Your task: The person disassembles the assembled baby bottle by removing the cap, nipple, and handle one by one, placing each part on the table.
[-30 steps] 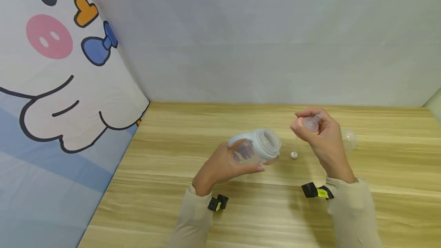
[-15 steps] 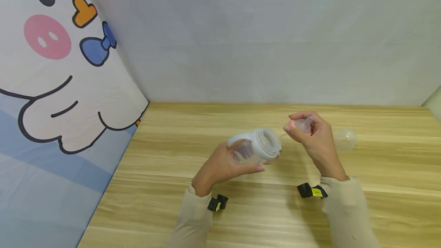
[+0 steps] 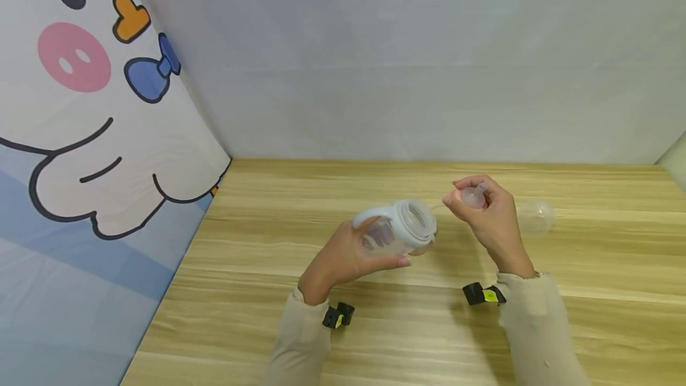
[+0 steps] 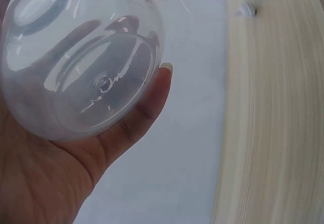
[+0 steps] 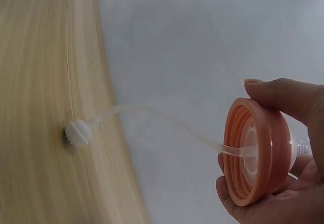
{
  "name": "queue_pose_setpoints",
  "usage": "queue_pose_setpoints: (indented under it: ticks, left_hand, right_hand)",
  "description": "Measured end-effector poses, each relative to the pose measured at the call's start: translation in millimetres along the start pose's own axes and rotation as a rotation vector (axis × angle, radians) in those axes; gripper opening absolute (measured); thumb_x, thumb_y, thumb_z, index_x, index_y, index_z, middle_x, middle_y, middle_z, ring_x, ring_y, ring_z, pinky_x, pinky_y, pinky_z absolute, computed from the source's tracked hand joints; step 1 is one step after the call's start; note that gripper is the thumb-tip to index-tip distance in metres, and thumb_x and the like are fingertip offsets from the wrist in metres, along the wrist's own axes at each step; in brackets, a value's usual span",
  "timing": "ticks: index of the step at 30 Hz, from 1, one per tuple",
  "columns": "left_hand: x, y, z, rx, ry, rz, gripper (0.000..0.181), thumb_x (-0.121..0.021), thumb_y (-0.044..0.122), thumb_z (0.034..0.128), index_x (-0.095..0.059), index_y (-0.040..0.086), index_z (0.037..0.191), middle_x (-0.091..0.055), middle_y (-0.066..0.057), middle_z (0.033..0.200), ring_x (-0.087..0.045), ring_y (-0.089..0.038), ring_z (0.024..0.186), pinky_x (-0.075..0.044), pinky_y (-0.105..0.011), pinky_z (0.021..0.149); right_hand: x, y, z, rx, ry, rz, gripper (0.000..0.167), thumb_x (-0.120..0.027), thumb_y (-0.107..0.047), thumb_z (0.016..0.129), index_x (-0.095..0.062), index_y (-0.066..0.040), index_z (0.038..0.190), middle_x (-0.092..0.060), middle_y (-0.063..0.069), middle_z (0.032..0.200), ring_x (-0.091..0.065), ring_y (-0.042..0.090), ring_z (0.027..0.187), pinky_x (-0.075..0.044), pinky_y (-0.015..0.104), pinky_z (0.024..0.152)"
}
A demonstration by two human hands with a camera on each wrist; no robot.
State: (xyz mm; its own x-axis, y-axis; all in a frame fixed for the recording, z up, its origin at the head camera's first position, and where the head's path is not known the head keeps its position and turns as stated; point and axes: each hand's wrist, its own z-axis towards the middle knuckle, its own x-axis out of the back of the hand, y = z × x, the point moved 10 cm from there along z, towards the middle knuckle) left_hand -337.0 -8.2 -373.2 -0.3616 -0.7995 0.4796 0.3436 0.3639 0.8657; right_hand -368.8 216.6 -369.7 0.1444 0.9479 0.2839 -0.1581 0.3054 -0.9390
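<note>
My left hand (image 3: 345, 258) grips a clear baby bottle (image 3: 383, 238) with a pale blue handled collar, tilted so its open mouth faces up and right. In the left wrist view the bottle's rounded base (image 4: 101, 87) fills the upper left. To the right, my right hand (image 3: 490, 216) pinches a bottle nipple (image 3: 474, 196) by its orange screw ring (image 5: 268, 150). A thin clear straw (image 5: 167, 118) runs from inside the ring to a white weighted ball (image 5: 78, 133). The bottle's rim hides that ball in the head view. Ring and bottle are apart.
A clear dome cap (image 3: 538, 217) lies on the wooden table (image 3: 605, 290), just right of my right hand. A pale cloth wall (image 3: 429, 58) stands behind the table, and a cartoon-printed panel (image 3: 107, 195) borders its left side.
My right hand has moved a little left, bringing the nipple and straw closer to the bottle. The white ball has passed out of sight in the head view. My left hand stays nearly still.
</note>
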Motion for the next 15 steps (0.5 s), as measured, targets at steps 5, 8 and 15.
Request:
queue_pose_setpoints:
  ticks: [5, 8, 15]
  left_hand:
    - [0.3, 0.3, -0.8, 0.002, 0.000, 0.017, 0.059, -0.089, 0.038, 0.0757, -0.063, 0.035, 0.128, -0.070, 0.012, 0.118, -0.063, -0.008, 0.099, -0.053, -0.030, 0.086]
    - [0.6, 1.0, -1.4, 0.004, -0.001, 0.024, 0.059, -0.089, 0.039, 0.0756, -0.062, 0.036, 0.129, -0.071, 0.011, 0.117, -0.064, -0.008, 0.099, -0.053, -0.030, 0.085]
    - [0.3, 1.0, -0.8, -0.001, -0.010, 0.035, 0.061, -0.088, 0.038, 0.0763, -0.061, 0.036, 0.131, -0.070, 0.010, 0.120, -0.064, -0.008, 0.100, -0.053, -0.030, 0.085]
  right_hand:
    - [6.9, 3.4, 0.5, -0.006, 0.041, -0.046, 0.028, -0.077, -0.021, 0.089, -0.066, -0.008, 0.112, -0.062, -0.002, 0.115, -0.060, 0.008, 0.096, -0.053, 0.016, 0.074]
    - [11.9, 3.9, 0.6, -0.006, 0.068, -0.058, 0.027, -0.078, -0.020, 0.089, -0.066, -0.007, 0.110, -0.061, -0.003, 0.113, -0.060, 0.007, 0.094, -0.053, 0.015, 0.073]
    - [16.6, 7.0, 1.1, -0.023, 0.101, -0.143, 0.029, -0.078, -0.020, 0.088, -0.067, -0.006, 0.111, -0.063, 0.005, 0.115, -0.058, 0.006, 0.089, -0.052, 0.016, 0.067]
